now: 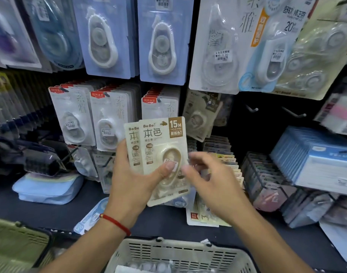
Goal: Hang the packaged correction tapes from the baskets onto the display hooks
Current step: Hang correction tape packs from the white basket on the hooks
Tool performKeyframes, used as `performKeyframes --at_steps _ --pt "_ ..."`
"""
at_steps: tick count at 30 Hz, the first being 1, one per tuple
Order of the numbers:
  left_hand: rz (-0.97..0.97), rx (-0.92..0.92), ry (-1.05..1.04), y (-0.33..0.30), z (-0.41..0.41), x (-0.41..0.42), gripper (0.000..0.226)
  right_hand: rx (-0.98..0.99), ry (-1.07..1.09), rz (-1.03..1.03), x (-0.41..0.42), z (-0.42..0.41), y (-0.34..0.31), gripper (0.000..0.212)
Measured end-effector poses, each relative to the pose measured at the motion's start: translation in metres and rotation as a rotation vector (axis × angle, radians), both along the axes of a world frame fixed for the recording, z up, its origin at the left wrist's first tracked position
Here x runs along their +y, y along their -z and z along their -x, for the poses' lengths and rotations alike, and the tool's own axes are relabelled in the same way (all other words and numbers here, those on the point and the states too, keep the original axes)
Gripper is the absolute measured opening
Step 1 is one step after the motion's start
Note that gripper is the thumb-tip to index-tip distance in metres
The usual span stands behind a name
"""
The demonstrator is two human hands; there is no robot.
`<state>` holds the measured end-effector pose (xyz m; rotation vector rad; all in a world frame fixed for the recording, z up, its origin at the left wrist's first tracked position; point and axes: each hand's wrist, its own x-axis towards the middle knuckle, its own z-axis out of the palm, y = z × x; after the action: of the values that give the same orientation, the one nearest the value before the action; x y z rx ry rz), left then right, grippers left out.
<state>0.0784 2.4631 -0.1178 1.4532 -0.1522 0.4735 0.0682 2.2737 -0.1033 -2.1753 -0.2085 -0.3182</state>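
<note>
My left hand (133, 184) grips a small stack of beige packaged correction tapes (158, 142), held upright and fanned so two cards show, thumb pressed on the front blister. My right hand (210, 180) hovers just right of the stack, blurred, fingers apart and holding nothing, close to the front pack's lower right edge. Two bare display hooks (252, 109) (295, 113) stick out of the dark panel to the upper right. One beige pack (200, 119) hangs on a hook behind the stack. A white basket (180, 251) with packaged tapes inside sits at the bottom centre.
Rows of hung white and blue correction tape cards (107, 36) fill the wall above. A green basket (17, 239) sits bottom left. Loose packs (204, 215) lie on the dark shelf. Wire bins of packs (265, 174) and a blue box (322, 160) stand at right. A light blue pouch (48, 190) lies at left.
</note>
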Motion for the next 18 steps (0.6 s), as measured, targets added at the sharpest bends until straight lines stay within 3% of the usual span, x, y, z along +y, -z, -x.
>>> performKeyframes --at_steps 2,9,14,18 --pt "0.042 0.026 0.054 0.000 0.001 -0.002 0.076 0.078 -0.115 -0.099 0.008 0.002 0.009 0.035" --pt "0.106 0.110 0.211 -0.001 -0.002 0.004 0.065 0.017 -0.043 -0.422 0.006 -0.001 0.015 0.033" --pt "-0.005 0.081 0.105 0.002 -0.007 0.009 0.066 -0.151 0.131 -0.520 -0.006 -0.004 0.005 0.033" --pt "-0.029 0.062 0.038 0.003 -0.007 0.010 0.059 -0.181 0.153 -0.572 -0.015 -0.006 -0.001 0.028"
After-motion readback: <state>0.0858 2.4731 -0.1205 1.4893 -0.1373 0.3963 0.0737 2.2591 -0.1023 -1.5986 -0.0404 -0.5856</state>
